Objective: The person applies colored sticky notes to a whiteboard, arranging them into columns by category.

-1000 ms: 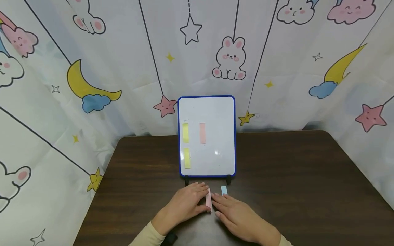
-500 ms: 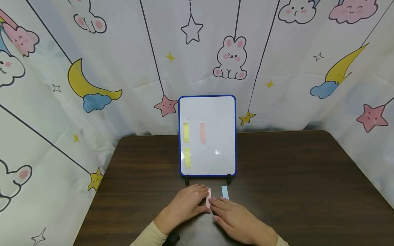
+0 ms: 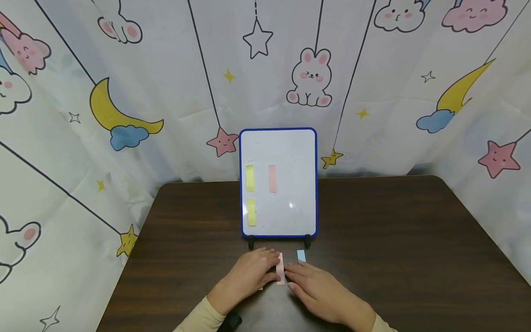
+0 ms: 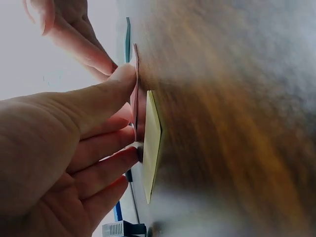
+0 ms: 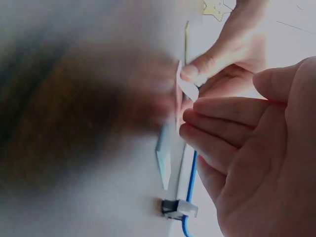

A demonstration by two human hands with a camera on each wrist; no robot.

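A narrow pad of pink sticky notes (image 3: 280,272) lies on the table between the two hands. My left hand (image 3: 245,275) holds it from the left, thumb near its close end and fingers by its far end. A top sheet (image 5: 187,90) curls up off the pad in the right wrist view. My right hand (image 3: 319,288) has its fingers extended, tips right beside the pad's right edge; whether they touch the sheet I cannot tell. Partly behind that hand lies a blue sticky note pad (image 3: 301,256). A yellow sticky note pad (image 4: 152,148) lies beside the pink one, mostly hidden from above.
Behind the hands a blue-framed whiteboard (image 3: 290,152) stands on black feet (image 3: 307,240). It bears two yellow notes (image 3: 250,178) at its left and one pink note (image 3: 272,179). The brown table (image 3: 381,221) ends at a printed curtain (image 3: 265,92).
My right fingers moved over the pink pad half a second ago and have drawn back to its right edge. Less of the blue pad shows now. The left hand has barely moved.
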